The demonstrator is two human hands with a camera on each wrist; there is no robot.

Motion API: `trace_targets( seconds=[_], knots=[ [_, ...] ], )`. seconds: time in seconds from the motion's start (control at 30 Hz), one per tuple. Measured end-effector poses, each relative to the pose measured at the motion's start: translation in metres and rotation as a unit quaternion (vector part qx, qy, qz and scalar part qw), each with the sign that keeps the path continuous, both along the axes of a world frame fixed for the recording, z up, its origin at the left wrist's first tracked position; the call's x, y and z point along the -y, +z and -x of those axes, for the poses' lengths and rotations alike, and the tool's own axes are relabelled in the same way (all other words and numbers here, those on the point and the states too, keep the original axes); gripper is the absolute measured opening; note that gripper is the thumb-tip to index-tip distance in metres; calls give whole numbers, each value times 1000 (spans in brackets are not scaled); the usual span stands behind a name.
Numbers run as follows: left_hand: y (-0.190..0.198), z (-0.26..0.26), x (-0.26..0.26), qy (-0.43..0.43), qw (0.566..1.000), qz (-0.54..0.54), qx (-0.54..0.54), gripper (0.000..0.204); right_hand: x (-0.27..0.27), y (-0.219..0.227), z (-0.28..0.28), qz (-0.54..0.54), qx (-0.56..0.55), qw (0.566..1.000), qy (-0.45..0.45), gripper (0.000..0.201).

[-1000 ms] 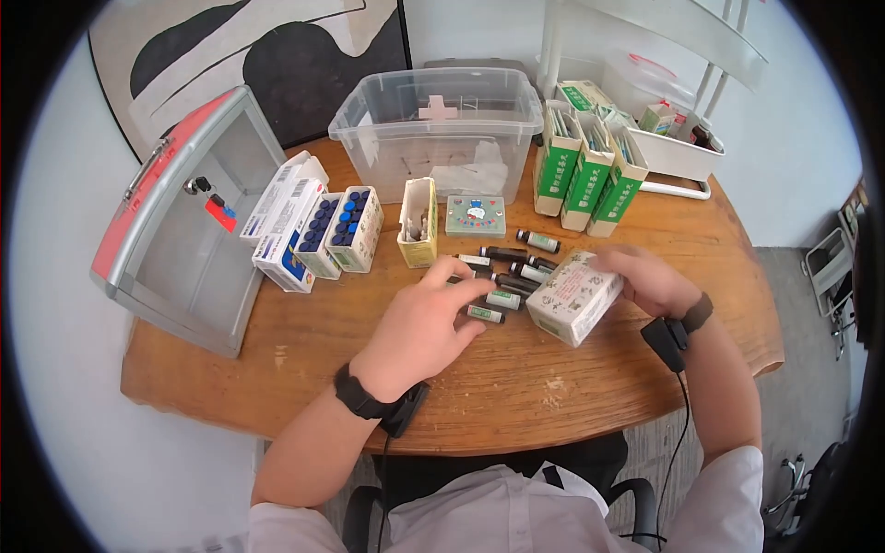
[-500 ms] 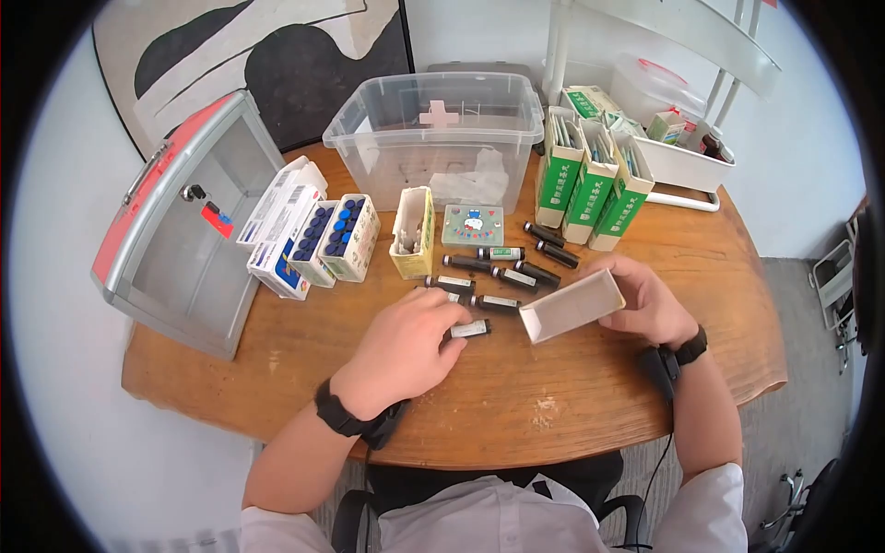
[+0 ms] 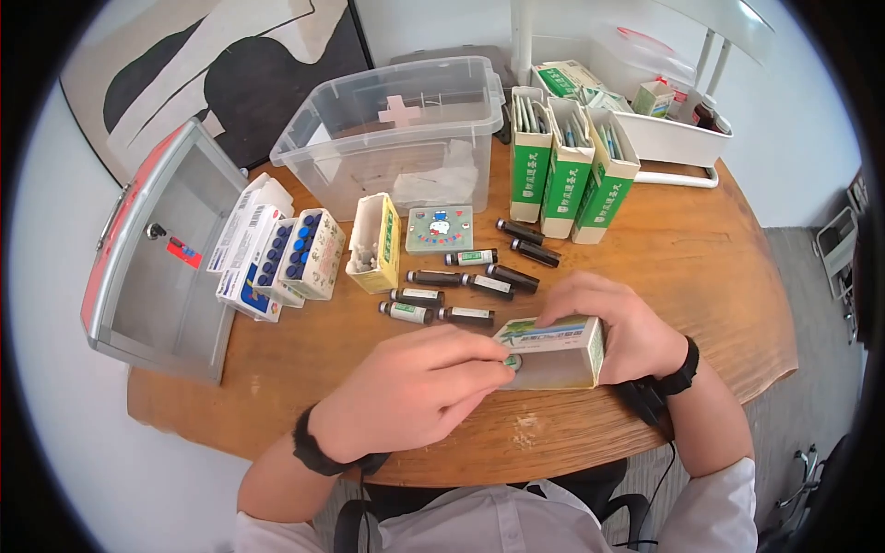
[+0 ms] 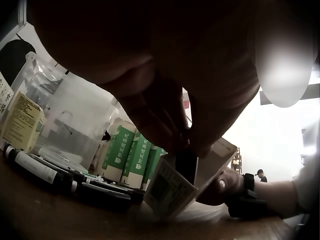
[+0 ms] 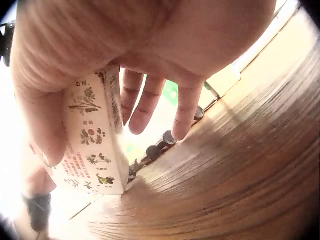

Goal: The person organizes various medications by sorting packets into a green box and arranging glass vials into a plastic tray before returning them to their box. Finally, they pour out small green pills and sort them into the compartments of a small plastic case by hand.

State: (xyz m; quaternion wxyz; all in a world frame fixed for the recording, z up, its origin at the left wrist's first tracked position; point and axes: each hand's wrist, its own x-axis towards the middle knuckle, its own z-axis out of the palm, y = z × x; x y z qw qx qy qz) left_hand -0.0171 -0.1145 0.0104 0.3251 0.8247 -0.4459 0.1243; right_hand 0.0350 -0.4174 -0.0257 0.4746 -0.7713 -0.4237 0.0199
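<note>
In the head view my right hand (image 3: pixel 613 327) grips a small printed box (image 3: pixel 551 339) by its right end, its open side turned toward my left hand. My left hand (image 3: pixel 419 392) pinches a dark vial (image 4: pixel 186 167), which is partly inside the box mouth in the left wrist view; in the head view only its end (image 3: pixel 513 362) shows. The right wrist view has the thumb on the box's plant-printed face (image 5: pixel 92 137). Behind the hands several dark vials (image 3: pixel 487 286) lie loose on the wooden table (image 3: pixel 304 387).
Boxes of blue-capped vials (image 3: pixel 313 253) stand at left beside a clear-fronted case (image 3: pixel 175 267). A yellow box (image 3: pixel 387 244), a flat green case (image 3: pixel 439 230) and a clear bin (image 3: pixel 369 175) are behind the vials, with green-and-white boxes (image 3: pixel 565 180) to their right.
The right hand has turned the box and brought it nearer the left hand. My left hand has picked up a vial and moved it right to the box. The head view has shifted.
</note>
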Motion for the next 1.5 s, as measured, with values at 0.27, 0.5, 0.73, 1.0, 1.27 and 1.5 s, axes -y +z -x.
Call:
trace_targets(
  seconds=[0.27,0.5,0.73,1.0,1.27,1.5],
  knots=[
    [2,-19,-42,190,977,-52,-78,30,0,4,0,17,23,1000,-8,56],
    [-10,-18,-50,220,955,-177,-90,24,0,5,0,35,34,999,-17,57],
    [19,3,-25,122,983,-90,-103,27,-3,4,2,27,57,998,-27,57],
    [-10,3,0,43,999,-2,20,31,-9,4,7,22,66,997,-26,58],
    [-2,-6,2,19,996,-41,71,24,-5,7,4,22,50,998,-17,56],
    [-21,-20,-28,162,985,-65,-2,18,5,11,0,37,31,998,-28,53]
  ],
)
